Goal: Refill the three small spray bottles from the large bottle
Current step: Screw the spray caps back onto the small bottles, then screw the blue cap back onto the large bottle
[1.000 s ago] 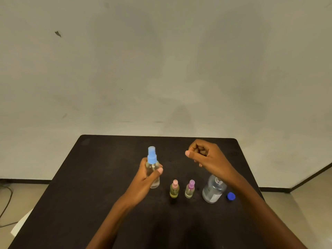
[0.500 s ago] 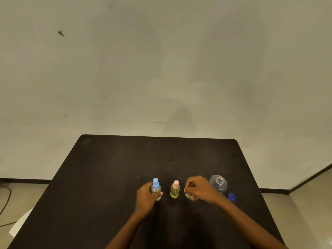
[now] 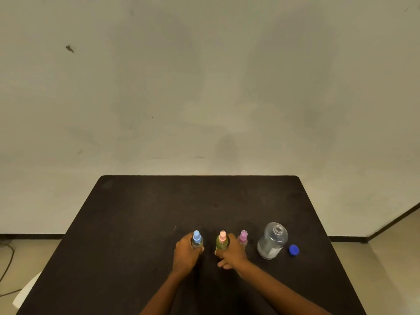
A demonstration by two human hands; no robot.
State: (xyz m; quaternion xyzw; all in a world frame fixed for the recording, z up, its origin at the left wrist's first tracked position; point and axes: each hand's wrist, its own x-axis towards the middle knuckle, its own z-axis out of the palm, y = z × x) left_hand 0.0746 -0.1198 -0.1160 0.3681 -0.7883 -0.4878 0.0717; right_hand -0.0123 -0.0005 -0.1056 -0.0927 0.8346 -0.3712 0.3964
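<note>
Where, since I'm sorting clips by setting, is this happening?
Probably a sparse indoor room, perhaps set up for recording; hard to say more. It shows a plain scuffed wall, a dark table standing before it, and a pale floor with dark skirting.

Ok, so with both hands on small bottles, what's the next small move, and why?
Probably lift the pink-topped bottle, which the right hand grips, and unscrew its sprayer: that top is on, and the large bottle stands open, its blue cap beside it. The left hand holds the blue-topped bottle upright.
</note>
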